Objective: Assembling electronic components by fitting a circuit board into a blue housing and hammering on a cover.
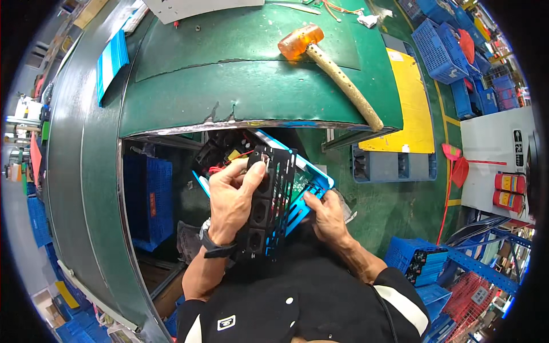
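My left hand [229, 197] is closed on the upper end of a black slotted metal panel [260, 211] with a row of sockets in it. The thumb presses on the panel's top end, and whether a small part sits under it is hidden. Behind and beside the panel is a bright blue metal casing [297, 211] with slots, tilted in front of my body. My right hand [327, 217] grips the casing's right side, thumb on its edge. Inside show a green circuit board [301, 179] and red wires [215, 169].
A mallet [343, 80] with an amber head lies on the green worktable [183, 97] ahead, its handle reaching the front edge. Blue panels [112, 62] are stacked at left. A blue crate [150, 200] stands below the table. A yellow board [413, 108] covers a grey pallet at right.
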Demonstrator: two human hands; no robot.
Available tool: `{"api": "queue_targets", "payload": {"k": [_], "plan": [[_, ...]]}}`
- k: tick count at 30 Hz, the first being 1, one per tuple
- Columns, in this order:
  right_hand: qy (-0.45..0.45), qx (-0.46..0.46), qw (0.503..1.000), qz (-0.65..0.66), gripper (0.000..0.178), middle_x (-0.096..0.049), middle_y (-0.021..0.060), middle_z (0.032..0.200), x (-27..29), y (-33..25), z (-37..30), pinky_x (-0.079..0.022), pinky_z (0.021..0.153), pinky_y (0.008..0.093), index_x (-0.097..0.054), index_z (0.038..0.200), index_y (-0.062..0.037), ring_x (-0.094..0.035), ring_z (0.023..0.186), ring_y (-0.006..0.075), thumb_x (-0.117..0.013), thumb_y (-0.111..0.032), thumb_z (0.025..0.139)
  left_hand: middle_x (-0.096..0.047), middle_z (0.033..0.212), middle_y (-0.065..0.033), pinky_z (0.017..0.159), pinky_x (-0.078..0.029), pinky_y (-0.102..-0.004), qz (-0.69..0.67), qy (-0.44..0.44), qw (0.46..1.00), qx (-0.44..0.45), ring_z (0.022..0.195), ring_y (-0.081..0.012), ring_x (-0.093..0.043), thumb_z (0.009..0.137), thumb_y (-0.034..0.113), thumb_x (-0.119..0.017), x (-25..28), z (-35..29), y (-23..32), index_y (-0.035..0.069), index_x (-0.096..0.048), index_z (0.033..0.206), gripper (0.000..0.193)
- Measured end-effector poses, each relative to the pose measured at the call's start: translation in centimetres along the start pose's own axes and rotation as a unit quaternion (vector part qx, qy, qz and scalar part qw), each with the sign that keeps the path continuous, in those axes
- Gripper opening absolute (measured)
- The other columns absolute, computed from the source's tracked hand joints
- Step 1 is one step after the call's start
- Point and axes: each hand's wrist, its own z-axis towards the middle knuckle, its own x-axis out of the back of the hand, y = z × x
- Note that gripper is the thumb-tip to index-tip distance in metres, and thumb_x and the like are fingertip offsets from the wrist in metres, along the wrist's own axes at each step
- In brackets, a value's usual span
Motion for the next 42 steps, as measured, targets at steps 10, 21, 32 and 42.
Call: {"api": "queue_targets", "payload": {"k": [10,21,32,42], "plan": [[-0.013,-0.082,0.992,0.098,0.022,-0.072,0.0113,0.103,-3.4,-5.3,-3.6,-0.067,0.073,0.0443,-0.057,0.116,0.0,-0.075,0.087,0.0227,-0.063,-0.011,0.099,-0.073,0.09,-0.0013,0.074,-0.05,-0.0218,0.015,-0.055,0.998,0.004,0.082,-0.0048,-0.062,0.1,0.026,-0.069,1.3,2.1,3.3,-0.004,-0.075,0.104,0.031],[0.009,-0.121,0.99,0.078,0.008,-0.066,0.0008,0.089,-5.9,-5.2,0.7,-0.059,0.065,0.0305,-0.057,0.106,-0.0086,-0.067,0.07,0.0133,-0.061,-0.012,0.1,-0.072,0.089,0.0008,0.079,-0.048,-0.0237,0.093,-0.123,0.988,0.014,0.084,-0.0056,-0.06,0.102,0.031,-0.065,5.0,9.7,0.3,-0.004,-0.075,0.1,0.037],[0.006,-0.191,0.982,0.013,0.026,-0.069,0.005,0.094,-2.8,-6.2,4.9,-0.064,0.07,0.0317,-0.053,0.125,-0.0012,-0.072,0.077,0.015,-0.059,-0.013,0.102,-0.069,0.087,0.0002,0.065,-0.048,-0.025,0.027,0.007,0.998,0.054,0.075,-0.0048,-0.057,0.097,0.015,-0.072,0.8,8.2,-0.9,-0.004,-0.074,0.102,0.02],[-0.01,-0.141,0.988,-0.061,0.027,-0.055,-0.0023,0.077,0.5,-0.5,7.4,-0.057,0.064,0.0247,-0.057,0.115,0.0066,-0.055,0.067,0.0046,-0.062,-0.016,0.102,-0.07,0.097,-0.0049,0.073,-0.05,-0.0234,-0.01,0.038,0.999,0.0,0.086,-0.0093,-0.063,0.093,0.009,-0.076,1.4,7.7,-4.2,-0.004,-0.073,0.107,0.019]]}}
